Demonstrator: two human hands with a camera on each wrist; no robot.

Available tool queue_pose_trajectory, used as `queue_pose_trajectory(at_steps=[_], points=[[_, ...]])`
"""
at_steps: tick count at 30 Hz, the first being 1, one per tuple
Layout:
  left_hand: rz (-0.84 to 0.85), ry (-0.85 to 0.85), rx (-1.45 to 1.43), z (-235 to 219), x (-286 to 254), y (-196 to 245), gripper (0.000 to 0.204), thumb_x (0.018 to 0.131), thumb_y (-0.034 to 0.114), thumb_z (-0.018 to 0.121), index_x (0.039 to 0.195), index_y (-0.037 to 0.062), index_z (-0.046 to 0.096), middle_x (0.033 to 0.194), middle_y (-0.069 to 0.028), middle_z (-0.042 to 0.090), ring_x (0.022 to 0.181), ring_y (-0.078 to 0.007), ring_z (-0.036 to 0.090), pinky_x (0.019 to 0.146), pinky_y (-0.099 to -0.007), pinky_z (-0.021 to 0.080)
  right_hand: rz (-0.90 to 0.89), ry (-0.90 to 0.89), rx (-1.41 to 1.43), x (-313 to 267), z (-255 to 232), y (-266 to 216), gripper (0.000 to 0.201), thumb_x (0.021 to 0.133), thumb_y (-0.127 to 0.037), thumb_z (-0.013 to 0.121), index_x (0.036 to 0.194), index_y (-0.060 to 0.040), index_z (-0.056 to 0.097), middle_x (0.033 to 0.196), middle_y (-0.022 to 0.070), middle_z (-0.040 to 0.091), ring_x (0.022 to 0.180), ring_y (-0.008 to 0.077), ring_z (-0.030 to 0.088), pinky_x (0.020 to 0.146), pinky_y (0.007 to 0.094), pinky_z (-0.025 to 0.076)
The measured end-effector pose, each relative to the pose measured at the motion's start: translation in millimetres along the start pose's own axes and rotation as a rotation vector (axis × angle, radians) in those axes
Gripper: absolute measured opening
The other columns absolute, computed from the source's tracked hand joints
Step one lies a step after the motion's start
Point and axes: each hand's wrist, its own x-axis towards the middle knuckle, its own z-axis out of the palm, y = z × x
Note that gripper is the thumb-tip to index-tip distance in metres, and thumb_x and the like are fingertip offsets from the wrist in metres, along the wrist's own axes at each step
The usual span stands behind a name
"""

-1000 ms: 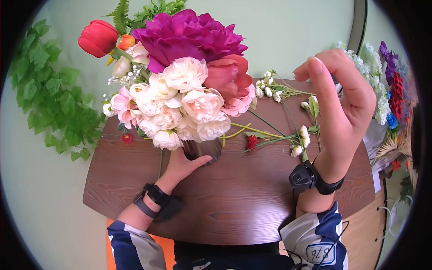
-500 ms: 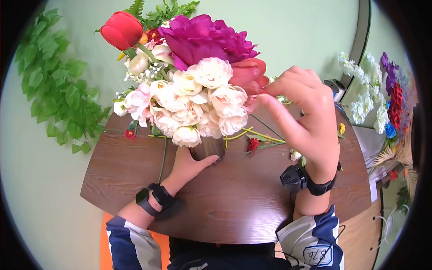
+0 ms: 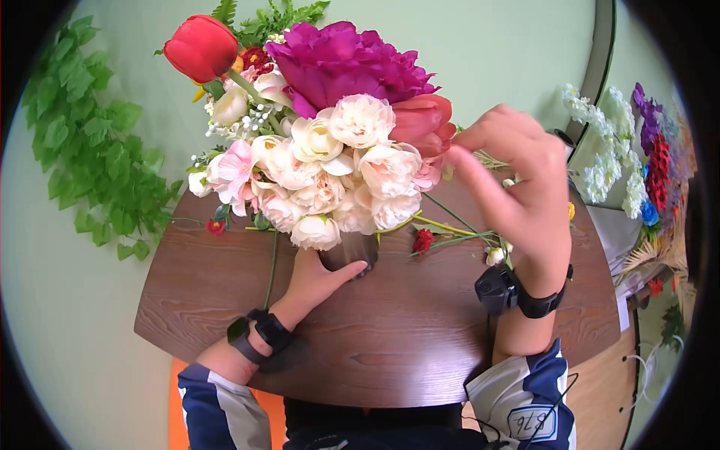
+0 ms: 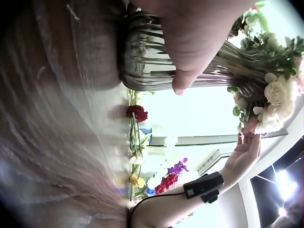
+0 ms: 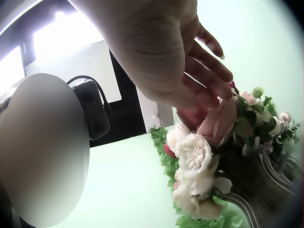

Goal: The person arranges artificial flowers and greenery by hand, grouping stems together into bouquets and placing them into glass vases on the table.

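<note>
My left hand [image 3: 315, 277] grips the lower part of a ribbed clear glass vase [image 4: 147, 64] standing on the table, its thumb across the front. Many stems show through the glass. Above its rim spreads a full bouquet: cream peonies [image 3: 319, 191], a large magenta peony [image 3: 349, 67], a red tulip [image 3: 200, 49] at upper left. On the bouquet's right side, a coral tulip [image 3: 424, 124] stands over a pink blossom [image 3: 427, 174]. My right hand [image 3: 525, 187] is raised there, its extended fingertips at the coral tulip's petals, as the right wrist view also shows.
Loose stems lie behind the vase on the brown table [image 3: 390, 322], among them a small red flower [image 3: 422, 240] and a white bud [image 3: 495, 255]. Green ivy [image 3: 90, 142] hangs at left. More artificial flowers [image 3: 652, 169] stand at far right.
My right hand has come left and down from beside the bouquet to the coral tulip. The left hand stays on the vase; the bouquet appears farther right in view.
</note>
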Motion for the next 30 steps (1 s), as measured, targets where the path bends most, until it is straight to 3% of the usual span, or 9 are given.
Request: queue_pose_trajectory(at_steps=[6, 9, 11, 14, 16, 17, 23, 25, 30], points=[[0.083, 0.028, -0.028, 7.7, 0.8, -15.4, 0.051, 0.068, 0.022, 0.076, 0.106, -0.0041, 0.054, 0.097, -0.0118, 0.064, 0.090, -0.0179, 0.061, 0.081, -0.0309, 0.046, 0.382, 0.365, 0.020, -11.7, -34.8, 22.0, 0.018, 0.081, -0.015, 0.062, 0.074, 0.0016, 0.065, 0.061, 0.0028, 0.060, 0.057, 0.0064, 0.053, 0.053, 0.0208, 0.039], [0.032, 0.011, -0.092, 4.6, 0.3, -12.6, 0.059, 0.065, 0.024, 0.078, 0.109, -0.0037, 0.051, 0.103, -0.0134, 0.059, 0.095, -0.0211, 0.057, 0.083, -0.0326, 0.045, 0.547, 0.478, 0.064, -23.9, -43.9, 52.2, 0.021, 0.083, -0.017, 0.061, 0.074, 0.0012, 0.066, 0.058, 0.0026, 0.059, 0.057, 0.0063, 0.052, 0.052, 0.0201, 0.038], [-0.024, -0.035, -0.161, 7.6, -0.4, -12.0, 0.070, 0.062, 0.027, 0.081, 0.115, -0.0032, 0.047, 0.112, -0.0157, 0.052, 0.103, -0.0251, 0.053, 0.088, -0.0348, 0.042, 0.610, 0.406, -0.010, -31.6, -34.8, 69.4, 0.025, 0.084, -0.022, 0.060, 0.074, 0.0003, 0.066, 0.057, 0.0017, 0.058, 0.056, 0.0059, 0.052, 0.051, 0.0205, 0.037], [0.006, -0.010, -0.201, 9.7, -0.1, -18.4, 0.075, 0.061, 0.025, 0.081, 0.118, -0.0032, 0.041, 0.117, -0.0167, 0.048, 0.105, -0.0254, 0.050, 0.089, -0.0352, 0.042, 0.702, -0.093, -0.452, -65.2, -17.5, 97.1, 0.036, 0.081, -0.035, 0.059, 0.074, 0.0001, 0.064, 0.058, 0.0113, 0.058, 0.054, 0.0199, 0.059, 0.054, 0.0318, 0.045], [0.033, 0.003, -0.204, 7.4, -1.4, -11.1, 0.076, 0.061, 0.025, 0.082, 0.118, -0.0034, 0.040, 0.117, -0.0167, 0.047, 0.106, -0.0254, 0.050, 0.089, -0.0353, 0.042, 1.048, -0.623, -0.510, -85.6, -8.0, 103.0, 0.054, 0.079, -0.053, 0.055, 0.067, -0.0013, 0.065, 0.064, 0.0126, 0.062, 0.065, 0.0247, 0.063, 0.063, 0.0353, 0.049], [0.052, 0.006, -0.194, 6.9, -2.1, -8.9, 0.078, 0.061, 0.025, 0.082, 0.119, -0.0037, 0.039, 0.117, -0.0168, 0.047, 0.106, -0.0255, 0.050, 0.089, -0.0354, 0.041, 1.114, -0.722, -0.449, -103.7, -4.9, 108.3, 0.060, 0.078, -0.059, 0.053, 0.064, -0.0022, 0.065, 0.066, 0.0145, 0.063, 0.066, 0.0270, 0.062, 0.065, 0.0374, 0.049], [0.066, -0.046, -0.078, 6.2, -2.4, -14.9, 0.072, 0.059, 0.029, 0.082, 0.115, -0.0007, 0.047, 0.115, -0.0165, 0.050, 0.105, -0.0278, 0.051, 0.088, -0.0357, 0.042, 0.940, -0.575, -0.071, -186.0, 14.5, 126.7, 0.034, 0.089, -0.030, 0.049, 0.084, 0.0027, 0.057, 0.073, 0.0174, 0.060, 0.069, 0.0305, 0.058, 0.065, 0.0368, 0.045], [0.144, 0.024, -0.074, 1.6, -3.0, 2.1, 0.068, 0.058, 0.031, 0.082, 0.110, 0.0004, 0.052, 0.111, -0.0148, 0.054, 0.104, -0.0270, 0.052, 0.088, -0.0358, 0.042, 1.053, -0.433, 0.218, -202.9, 23.8, 129.8, 0.018, 0.087, -0.018, 0.052, 0.083, -0.0009, 0.056, 0.072, 0.0049, 0.057, 0.068, 0.0123, 0.052, 0.063, 0.0287, 0.042], [0.058, -0.150, 0.060, -0.3, -7.1, 9.9, 0.062, 0.062, 0.037, 0.079, 0.107, 0.0015, 0.055, 0.103, -0.0111, 0.059, 0.100, -0.0241, 0.055, 0.087, -0.0340, 0.043, 1.088, -0.324, 0.565, -213.1, 33.5, 133.5, 0.009, 0.085, -0.009, 0.054, 0.090, -0.0022, 0.057, 0.079, -0.0026, 0.057, 0.070, 0.0059, 0.049, 0.067, 0.0224, 0.042]])
